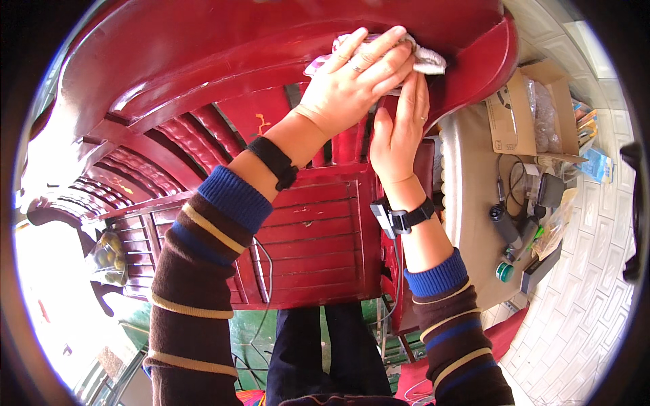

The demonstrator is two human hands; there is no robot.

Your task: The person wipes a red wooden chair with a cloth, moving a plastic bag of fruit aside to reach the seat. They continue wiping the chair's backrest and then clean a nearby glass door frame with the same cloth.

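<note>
My left hand lies flat over a folded white and pink cloth, pressing it against the top rail of a glossy red wooden bench. Parts of the cloth stick out past the fingers on both sides. Just below and to the right is my right hand, its fingers straight and close together. Its fingertips meet the edge of my left hand beside the cloth; whether they grip the cloth is hidden. Below both hands are the bench's back slats and its slatted seat.
At right, a covered table bears an open cardboard box with bubble wrap, dark cabled devices and a small green-lidded jar. A plastic bag of fruit rests on the bench's left. A thin cable hangs from my right wristband.
</note>
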